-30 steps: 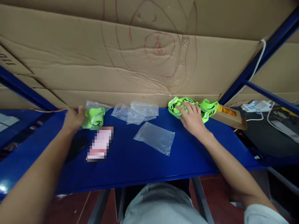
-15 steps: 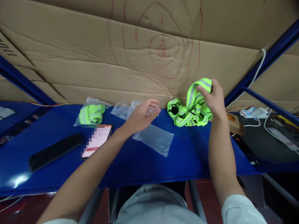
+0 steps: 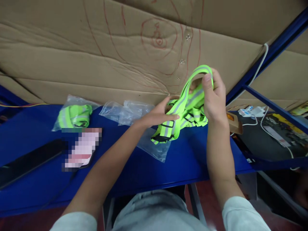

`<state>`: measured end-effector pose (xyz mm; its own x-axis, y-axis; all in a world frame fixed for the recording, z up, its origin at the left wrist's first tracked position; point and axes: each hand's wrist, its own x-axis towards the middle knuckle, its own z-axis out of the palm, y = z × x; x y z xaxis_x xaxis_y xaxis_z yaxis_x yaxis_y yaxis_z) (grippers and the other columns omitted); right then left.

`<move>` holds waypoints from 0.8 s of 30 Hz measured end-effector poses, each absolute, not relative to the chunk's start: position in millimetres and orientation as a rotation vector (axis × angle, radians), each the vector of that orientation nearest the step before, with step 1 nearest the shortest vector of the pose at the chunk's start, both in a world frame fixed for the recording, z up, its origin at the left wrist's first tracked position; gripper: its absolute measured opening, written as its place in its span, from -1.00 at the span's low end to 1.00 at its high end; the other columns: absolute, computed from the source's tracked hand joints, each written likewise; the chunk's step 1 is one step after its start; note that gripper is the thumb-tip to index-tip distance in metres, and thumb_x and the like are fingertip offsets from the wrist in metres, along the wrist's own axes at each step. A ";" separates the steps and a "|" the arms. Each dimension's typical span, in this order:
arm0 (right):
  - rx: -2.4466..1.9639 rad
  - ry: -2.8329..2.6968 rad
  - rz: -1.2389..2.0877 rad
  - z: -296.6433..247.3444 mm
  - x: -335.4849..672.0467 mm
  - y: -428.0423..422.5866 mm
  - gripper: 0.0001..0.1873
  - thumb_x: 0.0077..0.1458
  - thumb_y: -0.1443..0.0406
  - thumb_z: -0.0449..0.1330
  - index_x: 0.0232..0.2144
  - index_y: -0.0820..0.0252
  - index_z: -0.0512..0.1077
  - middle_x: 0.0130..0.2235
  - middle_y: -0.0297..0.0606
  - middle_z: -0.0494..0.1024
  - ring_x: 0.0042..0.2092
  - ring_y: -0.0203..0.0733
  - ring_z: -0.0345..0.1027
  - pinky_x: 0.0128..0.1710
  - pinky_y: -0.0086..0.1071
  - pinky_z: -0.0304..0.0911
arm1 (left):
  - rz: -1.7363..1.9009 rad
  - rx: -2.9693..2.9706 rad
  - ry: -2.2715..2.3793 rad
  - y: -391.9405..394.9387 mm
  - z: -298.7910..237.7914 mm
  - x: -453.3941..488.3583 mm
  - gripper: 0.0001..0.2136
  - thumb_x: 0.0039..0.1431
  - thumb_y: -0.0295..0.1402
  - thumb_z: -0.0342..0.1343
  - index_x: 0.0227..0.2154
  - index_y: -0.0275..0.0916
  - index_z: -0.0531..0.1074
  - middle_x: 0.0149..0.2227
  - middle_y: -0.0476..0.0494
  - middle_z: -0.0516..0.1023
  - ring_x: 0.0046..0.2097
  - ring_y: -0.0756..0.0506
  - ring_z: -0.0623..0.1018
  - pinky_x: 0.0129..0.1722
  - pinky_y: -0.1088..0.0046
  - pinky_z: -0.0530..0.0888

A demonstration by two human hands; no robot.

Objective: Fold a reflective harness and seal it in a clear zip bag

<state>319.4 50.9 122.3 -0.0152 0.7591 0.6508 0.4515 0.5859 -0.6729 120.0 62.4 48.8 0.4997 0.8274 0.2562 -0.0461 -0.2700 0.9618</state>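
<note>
A neon-green reflective strap vest with grey stripes and black buckles lies bunched at the back of the blue table. My right hand pinches a raised loop of its strap between thumb and fingers. My left hand is at the near left side of the bundle, thumb and forefinger stretched apart with the strap between them; its other fingers are partly hidden. A black buckle end hangs just below that thumb. Beneath it lies a flat clear zip bag, partly covered by the straps.
More clear plastic bags lie left of my left hand. Farther left is a bagged green strap roll, with a phone and a long black object nearer me. Cardboard walls the back. A small box and white cables are right.
My left hand has moved right to the straps and spread its fingers. My right hand keeps its loop, now lifted and stretched out, and a buckled end has come leftward over the bag.
</note>
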 end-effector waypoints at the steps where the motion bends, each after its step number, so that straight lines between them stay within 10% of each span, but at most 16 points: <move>1: -1.037 -1.670 0.280 121.8 321.7 52.0 -0.44 0.37 -0.22 0.01 0.01 0.04 0.43 -0.23 -0.22 0.57 -0.12 -0.07 0.54 -0.22 -0.21 0.46 | 0.974 1.632 0.720 66.5 47.7 114.2 -0.29 0.07 -0.22 0.41 0.29 -0.17 0.34 0.18 -0.24 0.55 0.19 -0.33 0.55 0.18 0.10 0.50; 6: -1.093 -1.703 0.120 121.1 333.2 60.1 -0.53 0.22 -0.12 0.28 -0.20 0.16 0.55 -0.38 -0.33 0.47 -0.29 -0.22 0.43 -0.28 -0.34 0.35 | 1.078 1.670 0.916 84.7 47.0 78.2 -0.63 0.21 -0.20 0.26 0.02 -0.27 0.55 0.09 -0.22 0.60 0.18 -0.27 0.54 0.24 0.16 0.44; 14: -0.665 -1.184 0.500 129.2 311.4 71.2 -0.51 0.29 -0.18 0.07 -0.14 0.08 0.37 -0.51 -0.55 -0.06 -0.58 -0.33 -0.06 -0.54 -0.38 0.18 | 0.554 1.612 0.559 74.1 18.2 94.2 -0.39 -0.05 -0.18 0.51 0.11 -0.08 0.52 0.10 -0.16 0.63 0.08 -0.25 0.63 -0.04 0.31 0.58; 19: -1.078 -1.553 0.188 127.3 360.2 71.9 -0.52 0.14 -0.10 0.32 -0.12 0.12 0.46 -0.48 -0.45 0.32 -0.56 -0.35 0.13 -0.51 -0.38 0.16 | 0.477 1.707 0.640 79.4 6.6 101.9 -0.64 0.09 0.01 0.38 -0.26 -0.20 0.67 -0.18 -0.17 0.71 -0.14 -0.22 0.68 -0.16 0.30 0.57; 24: -1.802 -2.245 0.221 118.7 398.4 66.1 -0.39 0.05 -0.06 0.45 0.00 0.23 0.59 -0.01 0.05 0.64 -0.04 0.08 0.53 0.05 -0.05 0.39 | 0.558 1.576 0.764 83.7 16.7 88.1 -0.55 -0.04 0.07 0.47 -0.22 -0.16 0.69 -0.11 -0.12 0.72 -0.11 -0.20 0.67 -0.08 0.33 0.56</move>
